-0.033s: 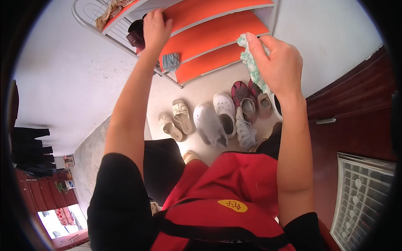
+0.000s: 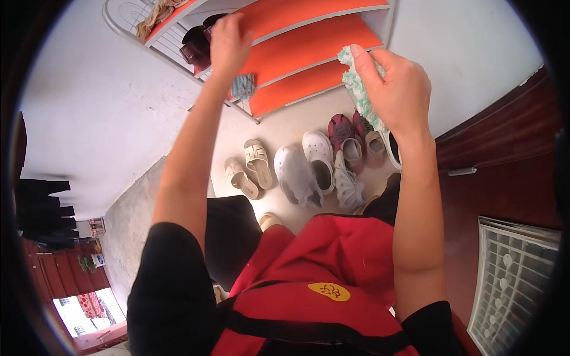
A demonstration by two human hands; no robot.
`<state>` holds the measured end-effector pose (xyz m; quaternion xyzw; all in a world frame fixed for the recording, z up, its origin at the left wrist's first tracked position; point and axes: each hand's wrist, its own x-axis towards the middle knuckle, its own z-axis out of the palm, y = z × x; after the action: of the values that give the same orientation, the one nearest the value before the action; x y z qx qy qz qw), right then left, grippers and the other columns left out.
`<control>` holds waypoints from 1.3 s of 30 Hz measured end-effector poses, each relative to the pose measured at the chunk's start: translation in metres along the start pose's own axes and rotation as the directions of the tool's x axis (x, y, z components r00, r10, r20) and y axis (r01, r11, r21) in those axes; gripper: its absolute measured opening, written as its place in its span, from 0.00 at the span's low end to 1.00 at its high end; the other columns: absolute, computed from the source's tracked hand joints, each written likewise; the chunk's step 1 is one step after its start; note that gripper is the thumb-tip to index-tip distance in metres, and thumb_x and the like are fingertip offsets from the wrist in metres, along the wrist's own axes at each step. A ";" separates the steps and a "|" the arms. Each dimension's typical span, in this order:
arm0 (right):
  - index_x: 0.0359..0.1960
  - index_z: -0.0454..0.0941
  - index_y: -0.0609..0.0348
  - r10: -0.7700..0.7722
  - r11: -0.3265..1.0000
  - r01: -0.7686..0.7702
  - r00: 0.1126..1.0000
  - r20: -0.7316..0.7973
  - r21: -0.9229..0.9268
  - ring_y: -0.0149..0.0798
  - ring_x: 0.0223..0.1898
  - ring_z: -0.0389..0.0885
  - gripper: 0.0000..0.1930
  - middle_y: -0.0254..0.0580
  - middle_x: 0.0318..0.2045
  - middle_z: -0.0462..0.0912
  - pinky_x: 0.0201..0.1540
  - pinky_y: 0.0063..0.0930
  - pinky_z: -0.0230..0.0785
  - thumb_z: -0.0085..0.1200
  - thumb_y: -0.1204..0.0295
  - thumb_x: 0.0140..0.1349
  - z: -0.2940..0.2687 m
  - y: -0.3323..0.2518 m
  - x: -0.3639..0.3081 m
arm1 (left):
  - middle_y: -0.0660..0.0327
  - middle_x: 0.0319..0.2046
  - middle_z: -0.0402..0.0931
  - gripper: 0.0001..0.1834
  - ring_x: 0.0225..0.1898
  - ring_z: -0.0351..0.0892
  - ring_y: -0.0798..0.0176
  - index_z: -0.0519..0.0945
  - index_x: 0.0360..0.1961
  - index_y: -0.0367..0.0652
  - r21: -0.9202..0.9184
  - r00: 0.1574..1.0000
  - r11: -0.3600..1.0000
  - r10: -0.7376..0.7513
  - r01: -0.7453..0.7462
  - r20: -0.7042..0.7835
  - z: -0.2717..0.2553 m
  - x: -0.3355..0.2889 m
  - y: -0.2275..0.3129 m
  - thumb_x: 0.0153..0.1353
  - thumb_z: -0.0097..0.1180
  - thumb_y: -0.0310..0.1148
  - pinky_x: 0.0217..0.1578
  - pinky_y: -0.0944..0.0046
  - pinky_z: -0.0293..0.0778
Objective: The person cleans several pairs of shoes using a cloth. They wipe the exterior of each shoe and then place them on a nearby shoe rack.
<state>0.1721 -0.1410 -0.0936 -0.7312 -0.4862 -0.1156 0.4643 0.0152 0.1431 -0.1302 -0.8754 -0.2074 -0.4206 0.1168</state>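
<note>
Beside a pair of dark brown shoes [image 2: 195, 46] on the orange shoe rack [image 2: 309, 50], my left hand [image 2: 230, 46] is raised, its thumb apart from the fingers and nothing visible in it. The fingers are slightly blurred. Below that hand a grey-blue cloth [image 2: 243, 86] hangs over a shelf edge. My right hand [image 2: 401, 89] pinches a fluffy white and green cleaning cloth [image 2: 357, 89] between thumb and fingers, in front of the rack's right side.
On the floor stand beige sandals [image 2: 259, 163], white clogs [image 2: 317, 154] with clear plastic on one, and maroon sneakers [image 2: 341, 130]. A dark red door [image 2: 499, 172] is on the right. Dark clothes [image 2: 44, 207] hang at far left; a tan cloth [image 2: 155, 18] lies on the upper shelf.
My left hand has moved a little right, away from the dark shoes, so more of them shows. My right hand is nearly unmoved, still gripping the cloth.
</note>
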 end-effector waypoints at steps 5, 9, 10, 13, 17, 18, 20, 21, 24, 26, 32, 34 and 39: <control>0.16 0.70 0.60 0.022 0.997 -0.021 1.000 -0.013 0.080 0.52 0.17 0.69 0.23 0.48 0.12 0.70 0.22 0.41 0.61 0.47 0.55 0.63 0.002 0.000 0.000 | 0.53 0.30 0.75 0.12 0.35 0.76 0.58 0.77 0.38 0.37 -0.414 0.800 0.685 -0.483 0.599 0.357 -0.001 -0.141 0.071 0.54 0.57 0.32 0.37 0.62 0.71; 0.22 0.71 0.63 0.107 0.965 -0.118 0.992 0.060 0.234 0.42 0.17 0.64 0.21 0.42 0.12 0.67 0.23 0.34 0.59 0.46 0.57 0.66 0.008 0.004 -0.001 | 0.61 0.30 0.77 0.09 0.30 0.75 0.67 0.77 0.38 0.36 -0.281 0.028 -0.268 -0.676 0.922 0.736 0.016 -0.311 0.115 0.59 0.51 0.29 0.35 0.67 0.72; 0.23 0.71 0.64 0.131 0.951 -0.144 0.989 0.063 0.274 0.38 0.17 0.62 0.21 0.40 0.12 0.65 0.23 0.33 0.59 0.46 0.57 0.66 0.007 0.006 -0.002 | 0.60 0.31 0.78 0.10 0.31 0.76 0.65 0.77 0.38 0.36 -0.214 -0.037 -0.313 -0.635 0.925 0.771 0.013 -0.339 0.132 0.59 0.51 0.30 0.36 0.65 0.74; 0.25 0.72 0.65 0.191 0.899 -0.201 0.979 0.066 0.389 0.29 0.18 0.59 0.20 0.34 0.13 0.63 0.23 0.28 0.57 0.46 0.59 0.66 0.007 0.006 -0.003 | 0.57 0.32 0.79 0.10 0.34 0.78 0.60 0.78 0.39 0.36 -0.005 -0.146 -0.252 -0.578 0.968 0.803 0.016 -0.409 0.155 0.59 0.52 0.30 0.37 0.62 0.76; 0.27 0.73 0.66 0.213 0.877 -0.240 0.971 0.110 0.417 0.25 0.20 0.58 0.20 0.30 0.14 0.63 0.23 0.26 0.57 0.46 0.59 0.66 0.017 -0.004 -0.002 | 0.55 0.32 0.78 0.10 0.35 0.79 0.55 0.77 0.40 0.36 0.116 -0.178 -0.136 -0.670 0.984 0.721 0.033 -0.514 0.120 0.59 0.52 0.30 0.39 0.59 0.77; 0.27 0.74 0.66 0.221 0.866 -0.253 0.968 0.123 0.432 0.25 0.20 0.59 0.19 0.29 0.14 0.64 0.24 0.25 0.57 0.46 0.59 0.66 0.018 -0.002 -0.001 | 0.55 0.32 0.78 0.11 0.36 0.79 0.55 0.77 0.41 0.36 0.168 -0.175 -0.078 -0.690 0.983 0.702 0.035 -0.522 0.110 0.59 0.52 0.30 0.40 0.58 0.77; 0.28 0.75 0.65 0.248 0.851 -0.282 0.959 0.136 0.442 0.24 0.22 0.60 0.19 0.27 0.16 0.66 0.24 0.23 0.56 0.46 0.59 0.67 0.018 0.008 -0.003 | 0.56 0.31 0.78 0.09 0.34 0.79 0.56 0.78 0.39 0.37 0.101 -0.272 -0.281 -0.679 0.954 0.682 0.044 -0.513 0.101 0.58 0.52 0.28 0.37 0.60 0.77; 0.30 0.76 0.65 0.308 0.797 -0.348 0.937 0.163 0.494 0.24 0.23 0.62 0.19 0.27 0.18 0.69 0.25 0.22 0.58 0.45 0.59 0.67 0.018 0.010 -0.003 | 0.56 0.31 0.78 0.09 0.33 0.79 0.57 0.78 0.37 0.37 -0.048 -0.390 -0.564 -0.627 0.824 0.674 0.047 -0.508 0.092 0.57 0.52 0.27 0.35 0.61 0.78; 0.35 0.77 0.65 0.443 0.569 -0.491 0.859 0.257 0.660 0.23 0.26 0.68 0.18 0.27 0.25 0.75 0.29 0.20 0.62 0.45 0.60 0.67 0.013 0.005 0.001 | 0.58 0.29 0.77 0.07 0.31 0.79 0.59 0.79 0.34 0.38 -0.303 -0.561 -0.847 -0.519 0.437 0.645 0.054 -0.498 0.068 0.55 0.52 0.25 0.31 0.63 0.78; 0.39 0.77 0.66 0.507 0.353 -0.508 0.809 0.296 0.786 0.24 0.30 0.72 0.18 0.30 0.30 0.77 0.31 0.19 0.65 0.45 0.61 0.67 0.010 -0.005 0.005 | 0.59 0.28 0.75 0.06 0.29 0.77 0.61 0.78 0.35 0.38 -0.379 -0.616 -0.871 -0.489 0.312 0.618 0.060 -0.479 0.056 0.55 0.52 0.25 0.29 0.65 0.77; 0.50 0.72 0.65 0.658 0.148 -0.526 0.685 0.314 0.837 0.30 0.36 0.77 0.17 0.39 0.40 0.78 0.36 0.21 0.70 0.46 0.65 0.66 0.013 0.000 0.014 | 0.57 0.31 0.74 0.09 0.34 0.76 0.60 0.73 0.39 0.38 -0.470 -0.705 -0.830 -0.524 0.299 0.477 0.067 -0.453 0.018 0.59 0.50 0.29 0.33 0.65 0.76; 0.50 0.72 0.65 0.695 0.170 -0.521 0.666 0.273 0.837 0.30 0.35 0.76 0.17 0.40 0.40 0.78 0.34 0.21 0.69 0.46 0.65 0.66 0.020 -0.002 0.015 | 0.57 0.33 0.74 0.09 0.37 0.76 0.60 0.74 0.40 0.40 -0.479 -0.747 -0.831 -0.504 0.282 0.434 0.071 -0.454 0.007 0.60 0.49 0.32 0.35 0.64 0.75; 0.50 0.73 0.66 0.556 0.171 -0.518 0.753 0.352 0.838 0.30 0.39 0.77 0.18 0.38 0.41 0.78 0.40 0.23 0.70 0.44 0.64 0.67 0.023 0.012 0.007 | 0.56 0.44 0.71 0.19 0.46 0.71 0.58 0.71 0.48 0.40 -0.560 -0.678 -0.812 -0.507 0.168 0.532 0.076 -0.458 -0.016 0.60 0.48 0.40 0.45 0.59 0.70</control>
<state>0.1793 -0.1196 -0.1082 -0.4772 -0.1694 0.3242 0.7990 -0.1959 0.0646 -0.5365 0.0761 -0.6371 -0.4672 -0.6084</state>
